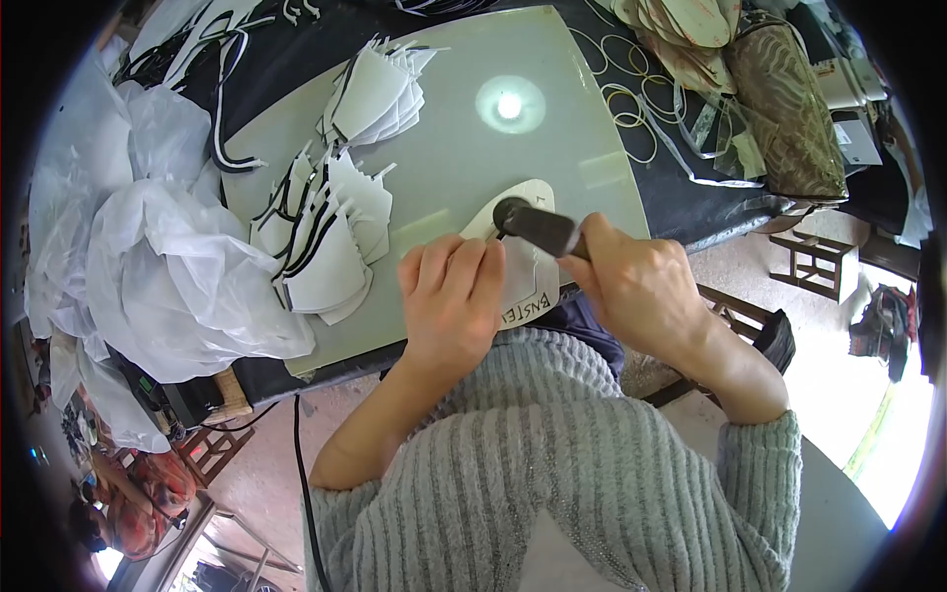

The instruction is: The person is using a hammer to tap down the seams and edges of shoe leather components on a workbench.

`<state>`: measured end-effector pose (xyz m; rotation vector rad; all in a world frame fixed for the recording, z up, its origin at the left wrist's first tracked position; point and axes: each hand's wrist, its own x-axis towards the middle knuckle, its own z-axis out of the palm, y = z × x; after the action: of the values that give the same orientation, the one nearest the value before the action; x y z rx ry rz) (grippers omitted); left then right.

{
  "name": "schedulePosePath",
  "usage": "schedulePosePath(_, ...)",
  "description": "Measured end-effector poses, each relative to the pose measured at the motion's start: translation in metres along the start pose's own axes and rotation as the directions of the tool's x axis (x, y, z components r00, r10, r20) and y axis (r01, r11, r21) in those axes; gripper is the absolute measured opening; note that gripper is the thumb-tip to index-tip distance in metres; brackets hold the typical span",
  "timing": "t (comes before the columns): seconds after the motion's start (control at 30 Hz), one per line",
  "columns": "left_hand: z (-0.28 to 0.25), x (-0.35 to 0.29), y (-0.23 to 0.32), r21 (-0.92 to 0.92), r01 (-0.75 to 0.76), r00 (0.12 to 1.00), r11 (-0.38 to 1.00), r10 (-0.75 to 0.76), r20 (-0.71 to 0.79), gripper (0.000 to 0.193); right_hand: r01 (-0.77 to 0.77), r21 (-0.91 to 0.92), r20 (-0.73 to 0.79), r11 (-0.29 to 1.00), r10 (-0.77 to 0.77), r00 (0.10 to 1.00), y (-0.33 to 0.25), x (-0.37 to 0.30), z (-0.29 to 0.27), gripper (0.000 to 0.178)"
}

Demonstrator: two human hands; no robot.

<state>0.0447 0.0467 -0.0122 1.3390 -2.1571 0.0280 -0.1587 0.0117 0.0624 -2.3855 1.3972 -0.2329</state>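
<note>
My right hand (pixel 641 286) is closed around the handle of a hammer (pixel 543 230). The hammer's dark head is over a pale, rounded template (pixel 536 191) with handwriting along its near edge. A whitish cut piece (pixel 520 280) lies on that template, partly covered by my left hand. Bent and close together, the fingers of my left hand (pixel 454 301) press down at the template's left side, beside the hammer head. What sits under those fingertips is hidden. All of this rests on a greenish-grey board (pixel 449 187) at the table's near edge.
Two fanned stacks of white cut pieces, a near one with black edging (pixel 321 237) and a far one (pixel 380 94), lie on the board. Crumpled white plastic (pixel 187 276) fills the left. Loops of cord (pixel 636 109) and a patterned brown roll (pixel 784 109) are at right.
</note>
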Motion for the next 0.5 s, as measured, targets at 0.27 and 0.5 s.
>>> schedulePosePath(0.27,0.0,0.0,0.003,0.034,-0.033,0.999,0.999,0.033,-0.013,0.031,-0.043,-0.046,0.072,0.998,0.046,0.996,-0.002,0.002,0.003,0.03)
schedulePosePath(0.5,0.002,0.001,0.001,0.004,0.033,0.999,0.999,-0.033,-0.019,0.022,-0.058,-0.103,0.161,0.993,0.074,0.984,0.005,0.0,0.005,0.032)
